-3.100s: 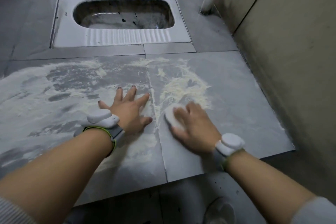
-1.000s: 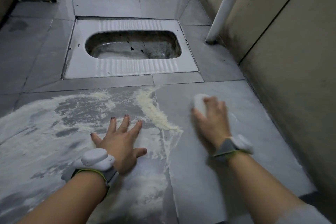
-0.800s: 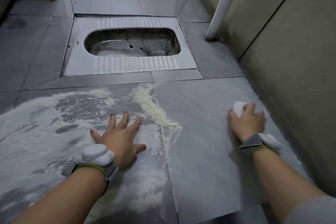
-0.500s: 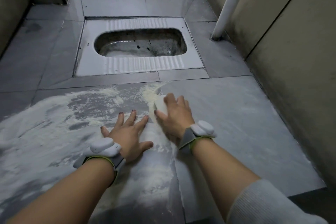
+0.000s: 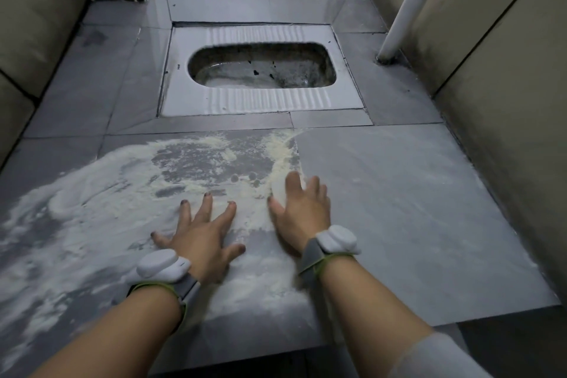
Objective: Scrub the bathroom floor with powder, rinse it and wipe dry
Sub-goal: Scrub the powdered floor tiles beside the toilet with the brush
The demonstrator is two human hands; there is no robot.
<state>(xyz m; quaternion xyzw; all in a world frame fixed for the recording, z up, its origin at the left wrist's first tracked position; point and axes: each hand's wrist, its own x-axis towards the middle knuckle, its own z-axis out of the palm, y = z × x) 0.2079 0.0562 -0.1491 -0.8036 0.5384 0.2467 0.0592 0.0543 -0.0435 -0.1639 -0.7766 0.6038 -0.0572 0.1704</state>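
Pale powder (image 5: 101, 193) is smeared over the left and middle of the grey tiled floor (image 5: 414, 209). My left hand (image 5: 202, 236) lies flat on the powdered tile, fingers spread, holding nothing. My right hand (image 5: 302, 209) presses a white scrubbing pad (image 5: 277, 189) onto the floor just right of the left hand, at the powder's right border; the pad is mostly hidden under the fingers. The tile to the right of my hands carries only a thin dusty film.
A squat toilet pan (image 5: 260, 70) is set into the floor ahead. A white pipe (image 5: 405, 6) rises by the right wall (image 5: 506, 86). Another wall (image 5: 27, 24) closes the left side. The tiled platform ends in a step edge (image 5: 399, 328) near me.
My right hand swept the pad out to the right wall side, then back left to the powder beside my left hand. The left hand stayed planted.
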